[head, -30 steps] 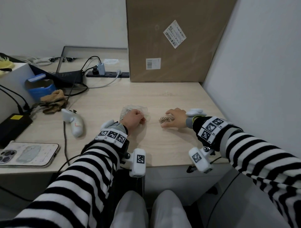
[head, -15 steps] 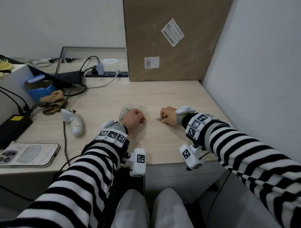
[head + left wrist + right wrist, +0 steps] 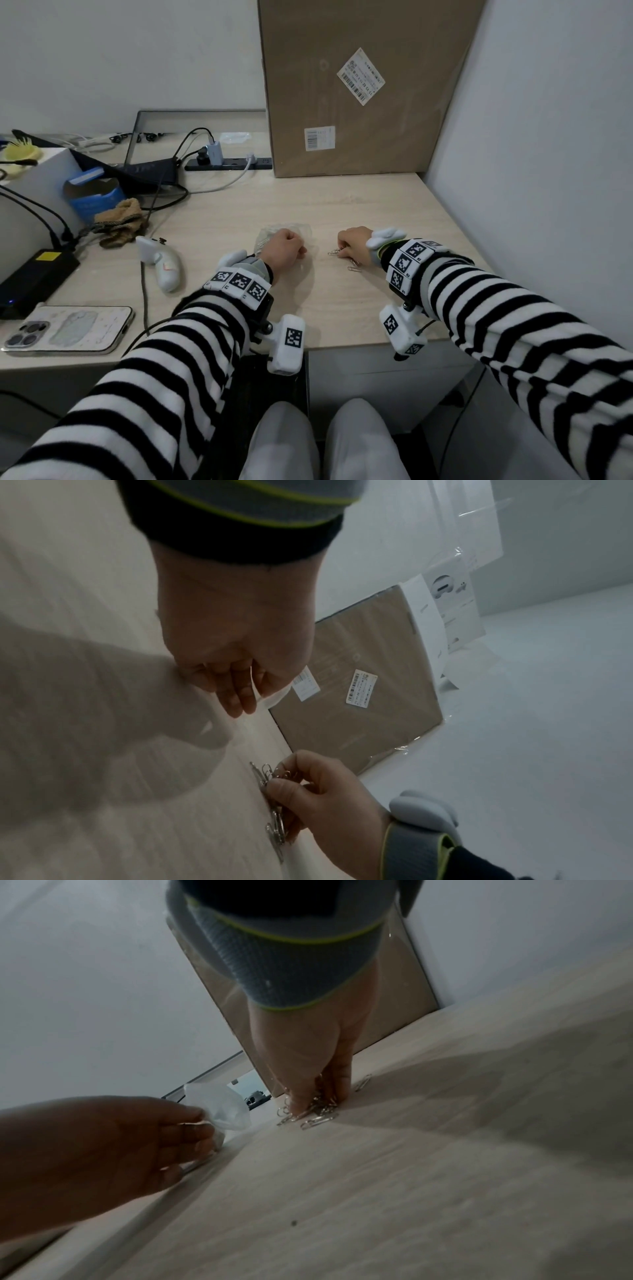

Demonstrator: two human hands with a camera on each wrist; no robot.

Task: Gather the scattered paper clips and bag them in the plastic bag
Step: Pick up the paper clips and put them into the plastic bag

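A clear plastic bag (image 3: pixel 274 233) lies crumpled on the desk (image 3: pixel 342 202), and my left hand (image 3: pixel 301 250) grips it in a fist. The right wrist view shows the same bag (image 3: pixel 222 1107) bunched in those fingers. About a hand's width to the right, my right hand (image 3: pixel 342 250) curls over a small pile of silver paper clips (image 3: pixel 334 253). Thumb and fingers pinch the clips (image 3: pixel 270 775) against the wood. One loose clip (image 3: pixel 354 269) lies apart by the right wrist, and it also shows as a single clip (image 3: pixel 363 1082) beside the fingers.
A tall cardboard box (image 3: pixel 359 102) stands at the back, with a wall close on the right. To the left are a white controller (image 3: pixel 164 267), a phone (image 3: pixel 68 329), a brown cloth (image 3: pixel 120 222), cables and a power strip (image 3: pixel 229 164).
My right hand has drawn in to the left and curled over the clip pile, so most clips are now under its fingers. The left hand has stayed on the bag.
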